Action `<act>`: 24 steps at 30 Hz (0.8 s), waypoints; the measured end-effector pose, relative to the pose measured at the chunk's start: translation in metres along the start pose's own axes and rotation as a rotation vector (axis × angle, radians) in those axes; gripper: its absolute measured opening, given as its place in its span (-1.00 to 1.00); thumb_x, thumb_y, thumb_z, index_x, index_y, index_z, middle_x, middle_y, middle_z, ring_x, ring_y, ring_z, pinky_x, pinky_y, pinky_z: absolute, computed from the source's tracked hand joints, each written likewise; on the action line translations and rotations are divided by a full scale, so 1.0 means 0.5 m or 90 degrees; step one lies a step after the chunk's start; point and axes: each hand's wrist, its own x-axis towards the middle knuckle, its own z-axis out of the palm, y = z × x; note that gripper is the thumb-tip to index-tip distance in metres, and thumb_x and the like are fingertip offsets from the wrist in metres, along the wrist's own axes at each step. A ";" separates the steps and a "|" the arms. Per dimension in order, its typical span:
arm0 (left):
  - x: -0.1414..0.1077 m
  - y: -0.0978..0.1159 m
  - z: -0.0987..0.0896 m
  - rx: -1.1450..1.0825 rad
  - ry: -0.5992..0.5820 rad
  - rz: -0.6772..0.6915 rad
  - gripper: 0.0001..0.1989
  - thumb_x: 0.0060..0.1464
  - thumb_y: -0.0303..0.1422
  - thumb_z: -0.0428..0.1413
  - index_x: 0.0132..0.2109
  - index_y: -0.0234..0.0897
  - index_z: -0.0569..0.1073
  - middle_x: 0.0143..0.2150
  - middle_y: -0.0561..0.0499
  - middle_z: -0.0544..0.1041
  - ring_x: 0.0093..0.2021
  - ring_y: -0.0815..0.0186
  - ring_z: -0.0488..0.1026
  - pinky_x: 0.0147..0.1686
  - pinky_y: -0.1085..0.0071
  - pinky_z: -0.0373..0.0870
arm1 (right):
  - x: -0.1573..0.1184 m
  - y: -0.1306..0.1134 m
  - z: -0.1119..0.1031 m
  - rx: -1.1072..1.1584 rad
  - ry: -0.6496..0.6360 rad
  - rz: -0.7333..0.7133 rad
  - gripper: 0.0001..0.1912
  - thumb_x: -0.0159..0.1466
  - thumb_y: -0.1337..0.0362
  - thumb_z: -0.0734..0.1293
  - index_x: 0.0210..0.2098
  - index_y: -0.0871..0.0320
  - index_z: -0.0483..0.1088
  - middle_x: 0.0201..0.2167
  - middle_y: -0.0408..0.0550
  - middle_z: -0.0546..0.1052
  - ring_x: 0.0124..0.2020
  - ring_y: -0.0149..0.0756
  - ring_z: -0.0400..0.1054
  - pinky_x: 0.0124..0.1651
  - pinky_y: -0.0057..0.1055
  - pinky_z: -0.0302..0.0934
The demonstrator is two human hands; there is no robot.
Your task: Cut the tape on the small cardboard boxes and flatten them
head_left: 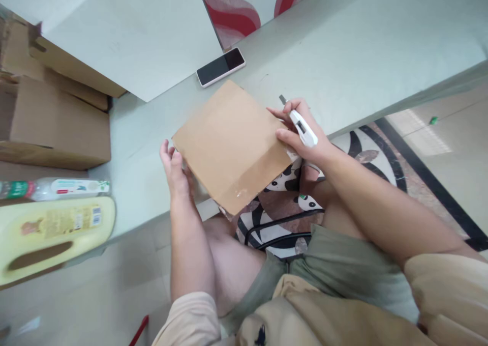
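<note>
A square piece of brown cardboard (232, 142) is held up between my hands, over the front edge of the table. My left hand (176, 168) grips its left corner, thumb towards me and fingers behind. At the right corner, my right hand (301, 130) presses the cardboard with the thumb and also holds a white utility knife (303, 128), whose short blade points up and away from the cardboard. Torn, pale marks show near the cardboard's lower corner.
Behind the cardboard, a phone (221, 67) lies on the pale table (343, 71) beside white boxes (152, 25). Brown cartons (61, 117), a clear bottle (64, 189) and a yellow jug (76, 224) are at the left. My legs are below the table edge.
</note>
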 end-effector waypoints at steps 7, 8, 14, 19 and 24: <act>-0.047 0.079 0.033 -0.269 -0.049 -0.102 -0.45 -0.12 0.06 0.23 -0.05 -0.18 0.53 -0.02 0.00 0.62 0.10 0.16 0.48 0.14 0.31 0.43 | -0.017 -0.003 0.045 -0.158 -0.185 -0.121 -0.60 0.25 0.14 0.35 0.00 0.00 0.14 0.43 0.13 0.23 0.51 -0.05 -0.01 0.46 0.10 -0.05; -0.055 0.087 0.036 -0.272 -0.064 -0.118 -0.47 -0.04 0.09 0.16 -0.08 -0.20 0.55 -0.01 -0.02 0.63 0.13 0.13 0.47 0.16 0.29 0.43 | -0.018 -0.002 0.048 -0.221 -0.196 -0.119 -0.61 0.23 0.18 0.36 0.00 0.02 0.18 0.42 0.14 0.26 0.50 0.01 0.00 0.45 0.15 -0.05; -0.067 0.095 0.042 -0.274 -0.020 -0.095 -0.64 -0.06 -0.07 0.14 -0.26 -0.26 0.55 -0.22 -0.05 0.66 0.06 0.17 0.50 0.01 0.40 0.44 | -0.017 0.009 0.057 -0.471 -0.262 -0.064 -0.65 0.25 0.22 0.35 0.03 0.04 0.33 0.40 0.04 0.29 0.50 0.10 -0.01 0.43 0.24 -0.06; -0.050 0.092 0.033 -0.271 0.019 -0.173 -0.71 -0.19 -0.22 0.11 -0.29 -0.25 0.50 -0.30 0.00 0.63 -0.07 0.20 0.51 -0.08 0.41 0.45 | -0.006 0.016 0.057 -0.476 -0.278 -0.059 -0.62 0.24 0.18 0.37 0.05 0.05 0.35 0.35 0.06 0.36 0.46 0.08 0.08 0.44 0.23 -0.07; -0.046 0.089 0.013 -0.284 0.008 -0.191 -0.67 -0.19 -0.26 0.08 -0.21 -0.26 0.48 -0.25 0.01 0.63 -0.04 0.18 0.51 -0.07 0.35 0.45 | -0.001 0.019 0.034 -0.349 -0.070 -0.120 -0.64 0.23 0.17 0.37 0.01 0.02 0.32 0.18 0.06 0.50 0.34 0.05 0.28 0.40 0.20 0.06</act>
